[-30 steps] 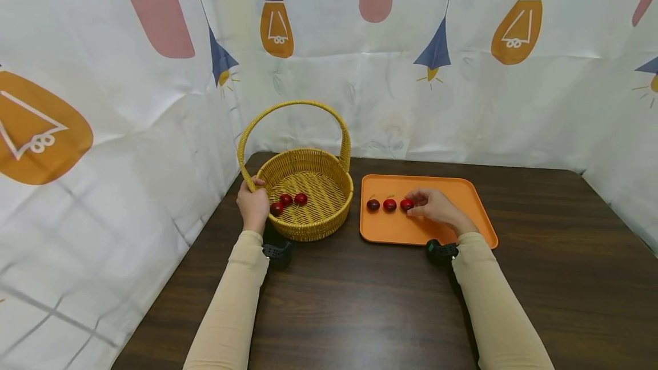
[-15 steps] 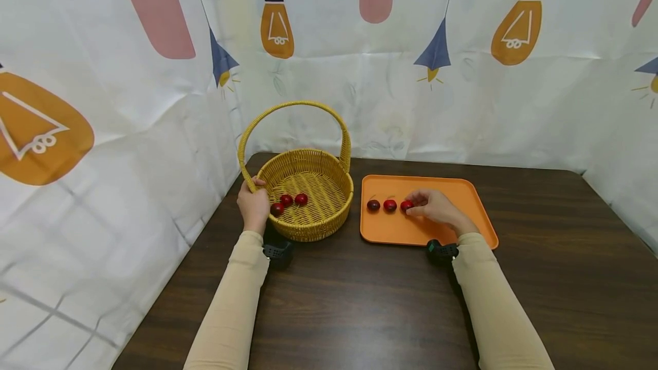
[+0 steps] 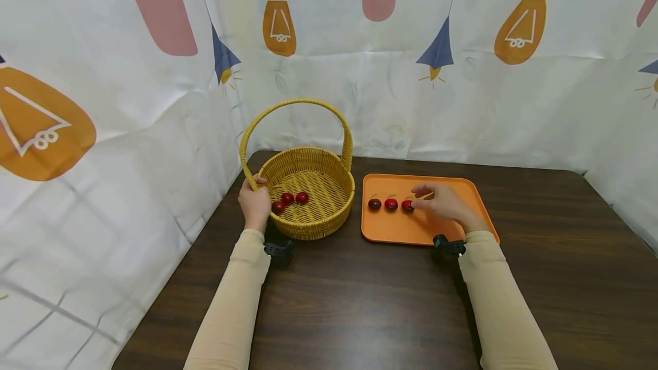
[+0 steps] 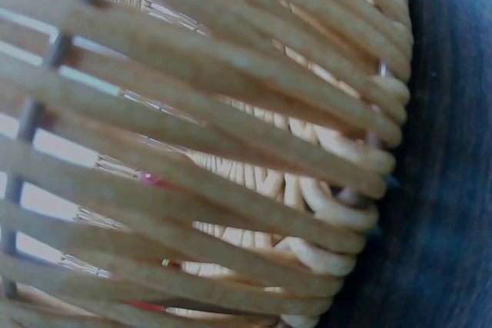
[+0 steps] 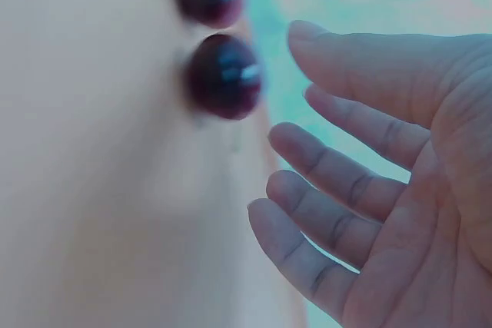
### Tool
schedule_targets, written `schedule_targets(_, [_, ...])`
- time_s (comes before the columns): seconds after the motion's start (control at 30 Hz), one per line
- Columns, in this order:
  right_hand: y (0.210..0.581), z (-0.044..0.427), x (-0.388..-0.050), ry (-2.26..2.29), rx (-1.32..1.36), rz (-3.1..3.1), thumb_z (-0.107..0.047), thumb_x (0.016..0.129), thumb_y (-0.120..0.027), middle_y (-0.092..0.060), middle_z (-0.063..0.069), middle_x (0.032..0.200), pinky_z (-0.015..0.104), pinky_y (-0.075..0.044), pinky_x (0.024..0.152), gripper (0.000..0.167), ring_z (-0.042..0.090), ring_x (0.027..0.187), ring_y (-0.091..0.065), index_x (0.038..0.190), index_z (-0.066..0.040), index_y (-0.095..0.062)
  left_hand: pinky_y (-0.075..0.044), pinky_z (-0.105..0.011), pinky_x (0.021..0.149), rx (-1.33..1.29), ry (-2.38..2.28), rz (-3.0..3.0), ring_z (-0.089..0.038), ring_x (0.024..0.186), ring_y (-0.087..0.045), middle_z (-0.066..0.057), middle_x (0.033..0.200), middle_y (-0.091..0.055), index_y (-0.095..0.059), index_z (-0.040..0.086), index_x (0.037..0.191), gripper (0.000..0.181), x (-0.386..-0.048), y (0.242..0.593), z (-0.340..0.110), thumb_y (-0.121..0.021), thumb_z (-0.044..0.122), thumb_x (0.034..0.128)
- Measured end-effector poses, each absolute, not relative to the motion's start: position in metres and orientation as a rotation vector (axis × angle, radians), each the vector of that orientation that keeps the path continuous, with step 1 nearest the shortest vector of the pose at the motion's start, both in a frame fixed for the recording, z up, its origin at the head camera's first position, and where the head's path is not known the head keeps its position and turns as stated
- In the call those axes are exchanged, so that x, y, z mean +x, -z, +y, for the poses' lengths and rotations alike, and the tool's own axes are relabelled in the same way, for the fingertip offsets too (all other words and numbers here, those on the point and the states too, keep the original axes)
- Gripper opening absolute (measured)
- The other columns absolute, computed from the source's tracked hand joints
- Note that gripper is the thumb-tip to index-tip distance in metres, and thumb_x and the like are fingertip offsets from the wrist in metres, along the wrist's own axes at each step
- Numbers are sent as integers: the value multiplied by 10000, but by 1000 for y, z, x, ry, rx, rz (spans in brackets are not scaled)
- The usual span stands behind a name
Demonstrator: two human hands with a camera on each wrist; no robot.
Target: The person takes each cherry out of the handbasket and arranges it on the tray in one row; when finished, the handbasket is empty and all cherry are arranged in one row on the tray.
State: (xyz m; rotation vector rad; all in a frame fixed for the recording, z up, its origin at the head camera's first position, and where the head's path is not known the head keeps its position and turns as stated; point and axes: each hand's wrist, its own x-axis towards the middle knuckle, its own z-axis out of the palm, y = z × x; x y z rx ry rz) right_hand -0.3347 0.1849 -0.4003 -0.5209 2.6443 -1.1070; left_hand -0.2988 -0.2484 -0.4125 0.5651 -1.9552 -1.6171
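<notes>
Head view: on the bench (image 3: 360,307), a yellow basket (image 3: 313,230) holding three cherries (image 3: 287,198) is gripped by the left grip (image 3: 255,204) at the foot of its handle (image 3: 308,101). Three more cherries (image 3: 391,205) are lined up on an orange tray (image 3: 390,233); just beside the rightmost cherry (image 3: 406,206), the right grip (image 3: 444,204) is held.

Left wrist view: the woven wall (image 4: 231,67) is shown close.

Right wrist view: fingers (image 5: 334,167) are parted, nothing grasped.

The worktop (image 3: 370,307) is grained dark brown, the basket (image 3: 311,232) woven in yellow, the tray (image 3: 393,230) coloured orange, the cherries (image 3: 391,205) shaded red to maroon.
</notes>
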Motion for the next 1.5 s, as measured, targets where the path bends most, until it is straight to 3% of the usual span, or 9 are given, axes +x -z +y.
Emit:
schedule_targets(0.2, [386, 175, -332, 1115, -581, 2727, -330, 969, -590, -593, 135, 1264, 468, -496, 866, 437, 324, 1096, -567, 1308, -55, -585, -345, -342, 727, 557, 1608, -1957, -284, 780, -430, -164, 1228, -597, -593, 59, 986, 200, -299, 412, -248, -430, 16, 879])
schedule_targets(0.4, [383, 153, -328, 1217, -589, 2791, -329, 966, -599, -654, 83, 1148, 353, -498, 672, 321, 280, 901, -598, 1208, -126, -655, -344, -343, 737, 564, 1616, -1949, -283, 799, -438, -164, 1209, -597, -588, 60, 977, 192, -298, 412, -248, -433, 12, 876])
schedule_targets(0.67, [367, 122, -314, 1453, -738, 2660, -366, 950, -614, -680, 73, 1011, 319, -417, 498, 261, 316, 655, -541, 1138, -192, -668, -344, -342, 746, 559, 1619, -1930, -299, 811, -441, -154, 1230, -597, -584, 66, 959, 183, -299, 410, -247, -436, 7, 869])
schedule_targets(0.77, [364, 108, -307, 1513, -795, 2549, -384, 946, -615, -680, 55, 940, 346, -448, 522, 275, 357, 641, -552, 1149, -204, -664, -346, -341, 755, 566, 1611, -1926, -303, 821, -448, -157, 1225, -599, -585, 63, 958, 180, -299, 410, -247, -438, 10, 869])
schedule_targets(0.87, [367, 91, -299, 1540, -894, 2505, -342, 959, -606, -685, 61, 904, 392, -492, 608, 248, 389, 759, -606, 1143, -188, -672, -351, -344, 757, 566, 1602, -1934, -308, 822, -455, -159, 1224, -603, -587, 53, 969, 186, -299, 410, -247, -435, 11, 870])
schedule_targets(1.0, [375, 66, -293, 1538, -1080, 2567, -242, 963, -613, -686, 35, 945, 398, -511, 658, 170, 262, 767, -624, 1096, -171, -692, -353, -346, 762, 562, 1599, -1943, -312, 819, -456, -162, 1205, -605, -585, 52, 971, 191, -299, 412, -247, -427, 10, 873])
schedule_targets(1.17, [382, 37, -291, 1552, -1195, 2640, -164, 946, -628, -690, 13, 1016, 321, -522, 702, 149, 105, 792, -613, 1073, -133, -699, -348, -341, 777, 559, 1605, -1931, -301, 823, -452, -161, 1201, -599, -583, 59, 959, 179, -299, 412, -247, -436, 12, 869])
schedule_targets(1.3, [381, 16, -294, 1513, -1222, 2612, -144, 944, -623, -692, 29, 1024, 289, -527, 725, 178, 96, 809, -628, 1095, -80, -693, -345, -350, 763, 558, 1602, -1931, -311, 801, -437, -159, 1234, -595, -586, 55, 961, 180, -299, 412, -248, -438, 11, 867])
schedule_targets(1.5, [381, -11, -303, 1285, -1310, 2593, -159, 941, -626, -696, 10, 1054, 261, -513, 766, 173, 83, 869, -614, 1094, -120, -697, -362, -358, 793, 567, 1589, -1948, -304, 836, -471, -159, 1230, -602, -587, 51, 970, 183, -300, 413, -248, -437, 9, 874])
